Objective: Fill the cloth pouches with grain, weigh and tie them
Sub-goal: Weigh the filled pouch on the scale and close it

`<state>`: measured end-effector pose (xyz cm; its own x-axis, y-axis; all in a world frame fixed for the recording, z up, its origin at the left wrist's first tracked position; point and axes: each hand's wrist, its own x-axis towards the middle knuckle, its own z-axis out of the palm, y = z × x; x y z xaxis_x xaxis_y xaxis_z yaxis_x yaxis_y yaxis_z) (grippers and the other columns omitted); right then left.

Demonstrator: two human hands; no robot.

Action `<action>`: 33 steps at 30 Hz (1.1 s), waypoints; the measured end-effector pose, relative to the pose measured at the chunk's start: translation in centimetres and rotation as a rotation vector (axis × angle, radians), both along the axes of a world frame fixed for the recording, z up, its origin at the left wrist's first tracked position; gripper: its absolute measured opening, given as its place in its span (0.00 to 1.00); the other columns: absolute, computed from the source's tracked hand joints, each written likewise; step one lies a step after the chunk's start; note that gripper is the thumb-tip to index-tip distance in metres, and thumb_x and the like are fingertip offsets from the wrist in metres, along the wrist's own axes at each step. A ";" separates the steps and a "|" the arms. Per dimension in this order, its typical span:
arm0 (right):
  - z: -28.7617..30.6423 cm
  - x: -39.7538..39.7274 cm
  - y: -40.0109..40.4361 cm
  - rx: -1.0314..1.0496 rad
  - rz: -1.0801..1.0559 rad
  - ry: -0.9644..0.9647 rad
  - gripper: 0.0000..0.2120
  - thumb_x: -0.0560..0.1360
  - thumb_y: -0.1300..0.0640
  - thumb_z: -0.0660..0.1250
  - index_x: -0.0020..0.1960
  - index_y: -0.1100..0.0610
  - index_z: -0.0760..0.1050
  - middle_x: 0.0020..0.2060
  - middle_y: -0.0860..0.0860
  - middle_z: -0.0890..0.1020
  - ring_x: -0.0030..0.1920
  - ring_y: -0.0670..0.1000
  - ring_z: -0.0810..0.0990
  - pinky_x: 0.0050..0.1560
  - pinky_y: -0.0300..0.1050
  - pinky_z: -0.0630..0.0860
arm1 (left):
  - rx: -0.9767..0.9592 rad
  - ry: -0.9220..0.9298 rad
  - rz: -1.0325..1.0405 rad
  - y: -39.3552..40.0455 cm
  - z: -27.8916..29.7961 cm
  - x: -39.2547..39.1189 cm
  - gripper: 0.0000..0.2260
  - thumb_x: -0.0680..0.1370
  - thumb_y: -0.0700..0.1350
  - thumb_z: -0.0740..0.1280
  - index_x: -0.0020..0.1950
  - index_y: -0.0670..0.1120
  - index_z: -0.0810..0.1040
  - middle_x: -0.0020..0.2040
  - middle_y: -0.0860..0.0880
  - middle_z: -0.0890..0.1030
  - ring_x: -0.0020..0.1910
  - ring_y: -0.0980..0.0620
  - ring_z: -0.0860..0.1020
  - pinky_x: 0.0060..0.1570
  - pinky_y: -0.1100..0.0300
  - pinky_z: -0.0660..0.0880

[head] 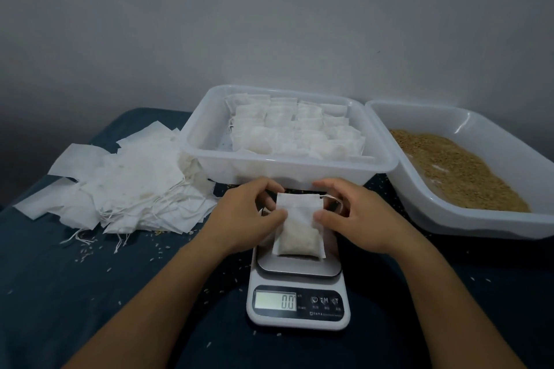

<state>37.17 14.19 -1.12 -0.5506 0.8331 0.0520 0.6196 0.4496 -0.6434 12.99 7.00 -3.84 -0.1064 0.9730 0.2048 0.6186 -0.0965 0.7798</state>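
**Pouch on the scale, display reading 0.0**

Closest to the camera is the kitchen scale (298, 293), white body with a dark panel, sitting on the dark blue cloth (45, 293) that covers the whole surface. Its little screen shows 0.0. Loose grains are scattered all over the cloth around it.

On the scale's platform there's a filled pouch (299, 228), grain bulging in its lower half, top half flat. Honestly can't tell if it's fully resting on the platform or being held just above it, since the number says zero. Both hands are on it: left hand (248, 213) has thumb and fingers curled around the pouch's left edge, pinching it, and the right hand (356, 216) pinches the right edge the same way. The drawstring (329, 197) sticks out at the top right corner, just by the right fingers.

Off to the left is a messy heap of empty pouches (126, 186), flat, strings trailing everywhere.

Right behind the hands sits a white tub (204, 135) packed with rows of finished pouches (296, 129). Beside it on the right, touching or nearly so, is a second tub (467, 219) holding the brown grain (455, 171), piled toward its near side.

Plain grey wall (269, 24) behind everything.
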 end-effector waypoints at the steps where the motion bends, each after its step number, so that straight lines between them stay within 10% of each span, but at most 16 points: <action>1: 0.0 0.3 0.2 -0.021 -0.010 0.015 0.27 0.77 0.42 0.74 0.74 0.37 0.71 0.53 0.35 0.81 0.52 0.42 0.82 0.54 0.37 0.77 | 0.001 -0.023 0.024 0.2 -0.2 -0.2 0.12 0.75 0.51 0.75 0.57 0.60 0.80 0.44 0.63 0.82 0.44 0.63 0.80 0.46 0.65 0.76; 11: -4.4 0.4 3.7 0.017 -0.302 0.084 0.13 0.81 0.44 0.69 0.61 0.48 0.83 0.48 0.44 0.84 0.48 0.44 0.82 0.49 0.43 0.75 | -0.039 -0.093 0.318 2.6 -3.1 -2.6 0.02 0.79 0.52 0.72 0.50 0.57 0.81 0.42 0.58 0.82 0.40 0.65 0.79 0.40 0.71 0.70; 16: -6.1 0.2 4.5 0.028 -0.348 0.171 0.09 0.81 0.46 0.70 0.52 0.48 0.86 0.40 0.42 0.86 0.44 0.44 0.84 0.49 0.43 0.78 | -0.053 -0.068 0.357 3.4 -3.8 -3.2 0.02 0.79 0.48 0.70 0.48 0.55 0.82 0.41 0.54 0.86 0.40 0.54 0.85 0.50 0.57 0.80; 33: -6.3 -0.3 4.6 0.031 -0.317 0.197 0.06 0.79 0.48 0.72 0.44 0.41 0.84 0.36 0.39 0.85 0.39 0.37 0.82 0.42 0.34 0.73 | -0.067 0.075 0.313 3.7 -4.2 -3.0 0.04 0.78 0.52 0.70 0.44 0.62 0.80 0.38 0.62 0.82 0.40 0.66 0.77 0.37 0.70 0.66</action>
<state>36.91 18.83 -7.39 -0.2426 0.9570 0.1594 0.5965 0.2767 -0.7534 10.03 10.69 -8.05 -0.3891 0.9072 0.1599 0.6663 0.1573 0.7289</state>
